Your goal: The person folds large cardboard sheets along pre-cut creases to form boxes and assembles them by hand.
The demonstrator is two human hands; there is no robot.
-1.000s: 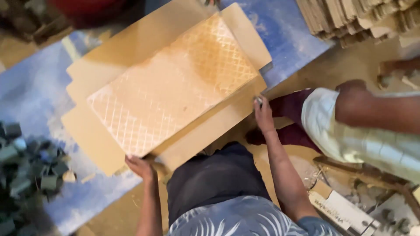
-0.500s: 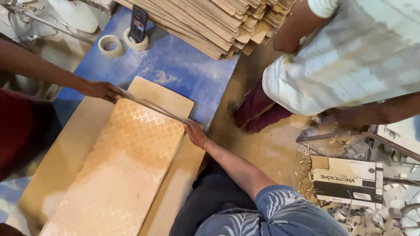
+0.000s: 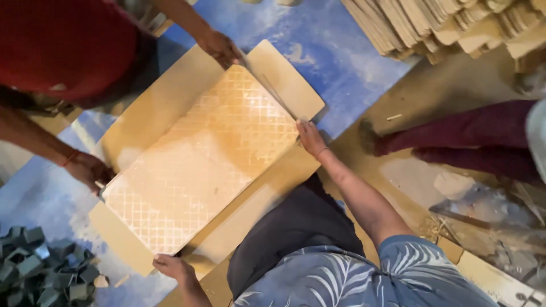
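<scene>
- Tile (image 3: 199, 165), tan and diamond-patterned, lies flat on my opened cardboard carton (image 3: 170, 102).
- My right hand (image 3: 310, 138) presses open-fingered on its far corner; left hand (image 3: 173, 268) grips the near corner.
- Co-worker's hands (image 3: 222, 48) hold the opposite edge; blue floor (image 3: 341, 51) lies open beyond.

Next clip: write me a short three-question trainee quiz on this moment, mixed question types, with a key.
1. True or false: the wearer's right hand rests on a corner of the patterned tile.
2. Multiple choice: what lies directly under the tile? A) flattened cardboard box B) a metal tray C) a wooden crate
3. Short answer: how many hands touch the tile or cardboard, counting the person in red?

Key
1. True.
2. A.
3. Four: the wearer's right hand and left hand, plus the co-worker's upper hand and lower hand on the far side.
</scene>
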